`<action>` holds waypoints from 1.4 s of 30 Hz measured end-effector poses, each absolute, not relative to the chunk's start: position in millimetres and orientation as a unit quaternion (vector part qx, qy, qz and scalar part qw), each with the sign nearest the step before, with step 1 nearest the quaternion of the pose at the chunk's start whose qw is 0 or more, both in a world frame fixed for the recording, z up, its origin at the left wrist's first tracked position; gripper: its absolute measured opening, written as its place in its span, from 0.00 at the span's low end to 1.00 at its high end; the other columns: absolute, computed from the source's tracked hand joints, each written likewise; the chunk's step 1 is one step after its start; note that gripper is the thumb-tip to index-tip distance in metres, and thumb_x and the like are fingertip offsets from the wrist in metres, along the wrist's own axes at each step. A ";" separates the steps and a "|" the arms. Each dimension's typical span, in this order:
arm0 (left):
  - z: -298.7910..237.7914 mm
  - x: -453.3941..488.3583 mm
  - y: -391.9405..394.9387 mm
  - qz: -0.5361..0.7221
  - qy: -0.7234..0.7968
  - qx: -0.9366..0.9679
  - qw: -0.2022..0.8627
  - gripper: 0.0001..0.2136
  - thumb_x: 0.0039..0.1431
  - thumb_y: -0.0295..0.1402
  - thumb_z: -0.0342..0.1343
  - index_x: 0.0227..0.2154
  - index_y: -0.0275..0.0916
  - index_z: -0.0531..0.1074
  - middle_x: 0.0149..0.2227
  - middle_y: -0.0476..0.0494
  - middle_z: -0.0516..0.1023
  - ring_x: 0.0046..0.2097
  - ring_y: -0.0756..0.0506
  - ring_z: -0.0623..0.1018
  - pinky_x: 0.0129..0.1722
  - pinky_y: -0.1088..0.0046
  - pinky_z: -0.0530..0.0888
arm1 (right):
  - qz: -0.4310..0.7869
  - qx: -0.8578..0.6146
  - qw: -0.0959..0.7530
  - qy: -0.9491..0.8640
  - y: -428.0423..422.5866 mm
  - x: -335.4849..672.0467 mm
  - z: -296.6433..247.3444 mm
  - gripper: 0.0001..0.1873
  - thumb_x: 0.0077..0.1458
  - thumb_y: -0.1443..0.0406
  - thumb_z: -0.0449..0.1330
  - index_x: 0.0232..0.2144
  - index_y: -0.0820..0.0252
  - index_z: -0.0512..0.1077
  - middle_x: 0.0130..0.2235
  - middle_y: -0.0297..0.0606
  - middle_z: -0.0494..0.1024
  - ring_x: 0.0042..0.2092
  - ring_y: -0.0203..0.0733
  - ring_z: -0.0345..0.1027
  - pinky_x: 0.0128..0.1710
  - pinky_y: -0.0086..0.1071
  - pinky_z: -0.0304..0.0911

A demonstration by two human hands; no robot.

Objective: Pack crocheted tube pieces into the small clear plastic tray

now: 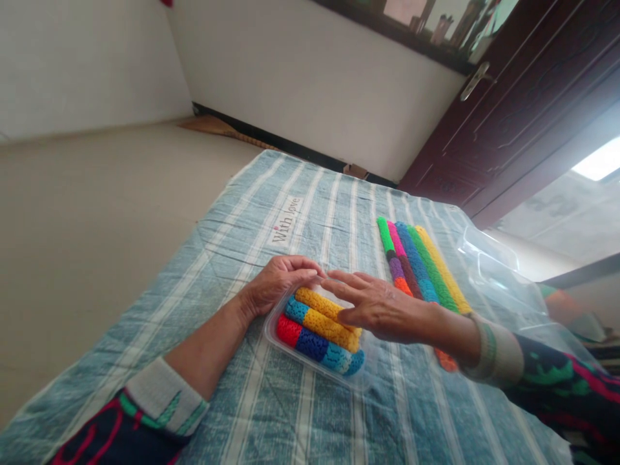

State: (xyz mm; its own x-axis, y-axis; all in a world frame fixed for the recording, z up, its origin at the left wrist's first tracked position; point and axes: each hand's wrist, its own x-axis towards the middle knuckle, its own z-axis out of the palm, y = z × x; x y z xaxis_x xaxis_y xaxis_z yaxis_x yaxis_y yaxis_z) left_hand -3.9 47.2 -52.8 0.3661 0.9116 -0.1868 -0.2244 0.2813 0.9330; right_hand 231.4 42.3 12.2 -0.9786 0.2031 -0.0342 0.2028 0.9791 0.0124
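My left hand [278, 284] rests at the far corner of a clear plastic tray [310, 369], its curved fingers at the rim beside a yellow-and-orange stretch of crocheted tube. Several multicoloured crocheted tubes [320, 332] lie side by side in the tray. My right hand [378, 307] hovers across the tray with its fingers spread, its fingertips close to my left hand. Beyond it, several long crocheted tubes [419, 268] lie parallel on the striped blue sheet [300, 413], partly hidden by my right hand and forearm.
A clear plastic lid or container [494, 271] lies at the sheet's right side, with more clear plastic near my right sleeve [491, 352]. The sheet ends at a beige floor [97, 226] on the left. A dark wooden door [475, 129] stands at the upper right.
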 end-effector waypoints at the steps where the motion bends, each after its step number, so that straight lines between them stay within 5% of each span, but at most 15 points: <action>1: -53.4 -3.9 47.4 0.407 0.389 0.439 0.700 0.07 0.50 0.34 0.65 0.31 0.37 0.80 0.31 0.46 0.82 0.31 0.49 0.78 0.34 0.74 0.72 | 0.003 0.100 0.015 0.995 41.9 231.8 12.1 0.10 0.64 0.73 0.54 0.38 0.62 0.76 0.68 0.50 0.57 0.69 0.58 0.48 0.60 0.51 0.60; 11: -42.1 2.0 42.1 0.417 0.415 0.424 0.689 0.07 0.46 0.33 0.67 0.29 0.36 0.80 0.29 0.46 0.82 0.30 0.49 0.77 0.33 0.73 0.73 | -0.014 0.179 -0.056 0.982 12.8 246.4 17.2 0.12 0.67 0.71 0.51 0.36 0.63 0.74 0.54 0.52 0.72 0.58 0.53 0.65 0.52 0.46 0.69; 22: -47.2 0.3 40.5 0.431 0.430 0.452 0.653 0.10 0.46 0.35 0.67 0.30 0.36 0.81 0.31 0.43 0.83 0.33 0.46 0.79 0.37 0.71 0.73 | -0.056 0.270 -0.174 0.945 -30.1 260.0 5.4 0.10 0.67 0.66 0.53 0.37 0.62 0.74 0.51 0.50 0.76 0.60 0.53 0.64 0.54 0.47 0.67; 27: -45.6 2.3 38.5 0.440 0.429 0.465 0.638 0.09 0.46 0.35 0.68 0.29 0.36 0.81 0.30 0.43 0.83 0.34 0.46 0.79 0.37 0.71 0.74 | -0.099 0.262 -0.144 0.949 -44.9 233.8 7.6 0.21 0.66 0.54 0.56 0.55 0.60 0.69 0.59 0.48 0.71 0.62 0.52 0.62 0.61 0.49 0.59; 32: -43.2 4.9 35.5 0.442 0.425 0.481 0.626 0.09 0.45 0.35 0.67 0.28 0.35 0.80 0.29 0.43 0.83 0.33 0.46 0.80 0.37 0.70 0.74 | -0.112 0.270 -0.107 0.950 -47.3 200.0 -2.6 0.39 0.57 0.40 0.57 0.57 0.64 0.66 0.61 0.52 0.68 0.62 0.54 0.60 0.62 0.47 0.57; 42: -47.7 4.5 35.5 0.445 0.416 0.487 0.626 0.10 0.44 0.35 0.67 0.29 0.34 0.80 0.28 0.43 0.82 0.32 0.46 0.79 0.36 0.70 0.74 | -0.073 0.310 -0.059 0.946 -52.9 186.8 -11.7 0.38 0.58 0.40 0.57 0.56 0.64 0.67 0.59 0.52 0.69 0.61 0.56 0.61 0.61 0.49 0.58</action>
